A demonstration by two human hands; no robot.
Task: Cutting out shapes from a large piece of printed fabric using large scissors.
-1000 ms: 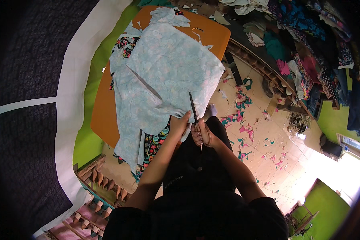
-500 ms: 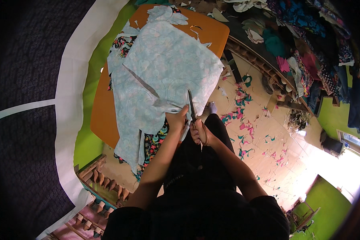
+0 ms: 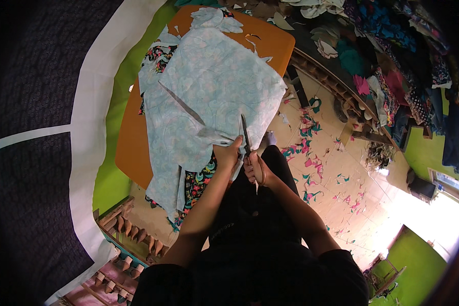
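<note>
From my distant place I see the light blue cloth (image 3: 214, 76) spread over the orange table (image 3: 130, 148), its near edge hanging down toward the person's lap. The left hand (image 3: 227, 153) has its grip closed on this near edge, with the thumb lying on top. The right hand (image 3: 254, 168) has its grip closed around the handles of the scissors (image 3: 245, 135), just beside the left hand. One dark blade lies over the cloth, pointing away from the person; how wide the blades stand, I cannot tell. Farther left, a long grey mark crosses the cloth, a slit or a fold. Dark flowered cloth (image 3: 199, 186) shows under the near left part.

At the lower left, a wooden rack (image 3: 116, 210) contains a row of brown pointed pieces (image 3: 134, 233). On the black clothing (image 3: 250, 214) there is small pale lettering (image 3: 222, 230), too blurred for me to read. Pink and green scraps (image 3: 311, 130) lie upon the tiled floor (image 3: 331, 153) at right.
</note>
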